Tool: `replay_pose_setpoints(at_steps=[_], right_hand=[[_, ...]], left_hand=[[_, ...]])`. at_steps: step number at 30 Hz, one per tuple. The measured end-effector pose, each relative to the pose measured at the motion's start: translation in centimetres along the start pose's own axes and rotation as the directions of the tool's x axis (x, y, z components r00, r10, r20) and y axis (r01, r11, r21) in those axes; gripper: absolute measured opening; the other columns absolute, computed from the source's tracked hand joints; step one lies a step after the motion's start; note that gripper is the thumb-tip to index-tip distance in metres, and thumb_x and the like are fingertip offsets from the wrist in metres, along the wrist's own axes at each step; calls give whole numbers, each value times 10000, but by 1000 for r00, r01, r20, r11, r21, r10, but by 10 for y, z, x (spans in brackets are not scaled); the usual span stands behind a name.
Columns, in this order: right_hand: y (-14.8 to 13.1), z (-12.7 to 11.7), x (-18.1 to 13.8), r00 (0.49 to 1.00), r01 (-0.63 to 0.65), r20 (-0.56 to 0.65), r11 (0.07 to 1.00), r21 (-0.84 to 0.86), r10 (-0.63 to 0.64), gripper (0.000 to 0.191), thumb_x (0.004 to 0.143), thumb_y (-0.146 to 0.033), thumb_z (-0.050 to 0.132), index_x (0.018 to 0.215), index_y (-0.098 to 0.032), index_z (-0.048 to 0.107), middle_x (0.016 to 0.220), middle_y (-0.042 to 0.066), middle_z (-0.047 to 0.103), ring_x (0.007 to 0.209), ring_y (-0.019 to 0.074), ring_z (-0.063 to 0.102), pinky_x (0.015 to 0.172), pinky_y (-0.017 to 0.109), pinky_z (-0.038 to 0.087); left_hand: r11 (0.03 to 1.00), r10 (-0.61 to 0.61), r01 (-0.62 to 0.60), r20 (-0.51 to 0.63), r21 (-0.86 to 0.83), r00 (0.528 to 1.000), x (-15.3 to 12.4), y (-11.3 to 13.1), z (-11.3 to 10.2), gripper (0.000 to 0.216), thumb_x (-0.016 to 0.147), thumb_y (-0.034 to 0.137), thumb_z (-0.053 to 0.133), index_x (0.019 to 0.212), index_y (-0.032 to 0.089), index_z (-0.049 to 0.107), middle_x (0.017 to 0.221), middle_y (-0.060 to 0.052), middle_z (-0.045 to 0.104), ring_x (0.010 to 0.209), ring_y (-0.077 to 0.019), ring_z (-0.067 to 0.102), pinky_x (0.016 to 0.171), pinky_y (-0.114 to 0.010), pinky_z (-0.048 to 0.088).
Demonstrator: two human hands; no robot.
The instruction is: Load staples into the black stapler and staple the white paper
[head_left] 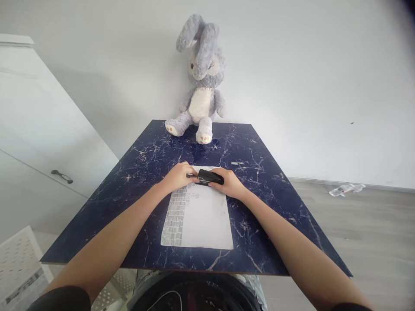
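A black stapler is held between my two hands over the top part of a printed sheet of paper. My right hand is closed around the stapler's right end. My left hand pinches at its left end, where a small metal part shows between thumb and fingers. The fingers partly hide this part, so its exact shape is unclear. Dense print runs down the paper's left side, and the rest is mostly white.
Behind the paper, a small grey strip, perhaps staples, lies on the dark blue marbled table. A grey plush rabbit sits at the table's far edge against the wall. To the left stands a white cabinet; clear plastic lies on the floor at right.
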State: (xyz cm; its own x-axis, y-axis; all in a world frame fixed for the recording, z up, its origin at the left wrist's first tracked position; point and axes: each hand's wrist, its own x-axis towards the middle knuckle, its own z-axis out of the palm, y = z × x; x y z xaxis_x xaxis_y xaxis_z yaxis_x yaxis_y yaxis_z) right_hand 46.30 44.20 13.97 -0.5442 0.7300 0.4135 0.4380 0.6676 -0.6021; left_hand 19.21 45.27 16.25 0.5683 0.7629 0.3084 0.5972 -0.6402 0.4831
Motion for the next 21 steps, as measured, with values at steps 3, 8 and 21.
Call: replay_pose_setpoints(at_steps=[3,8,21], right_hand=[[0,0,0,1000,-5,2,1000,-1,5,315,881,-273,748,1187,-227,691,1170,74,728,1011,251,697,900,377,539],[-1,0,0,1000,-14,4,1000,-1,14,321,875,-263,754,1188,-226,692,1148,67,733,998,245,696,906,373,541],[-3,-5,-1,995,-94,-35,991,99,98,265,873,-308,758,1115,-203,732,1071,74,751,924,244,702,860,374,544]], left_hand=[[999,-24,25,35,-21,999,-2,-3,-6,131,852,346,809,908,228,817,929,-54,780,911,-239,687,808,-357,530],[996,57,-51,86,-71,995,-6,-17,-18,212,895,401,765,1008,230,817,995,-61,791,923,-232,713,869,-363,540],[940,-7,79,212,-332,977,-13,-42,-30,252,859,439,783,1056,290,835,1110,-57,799,1028,-249,760,982,-408,596]])
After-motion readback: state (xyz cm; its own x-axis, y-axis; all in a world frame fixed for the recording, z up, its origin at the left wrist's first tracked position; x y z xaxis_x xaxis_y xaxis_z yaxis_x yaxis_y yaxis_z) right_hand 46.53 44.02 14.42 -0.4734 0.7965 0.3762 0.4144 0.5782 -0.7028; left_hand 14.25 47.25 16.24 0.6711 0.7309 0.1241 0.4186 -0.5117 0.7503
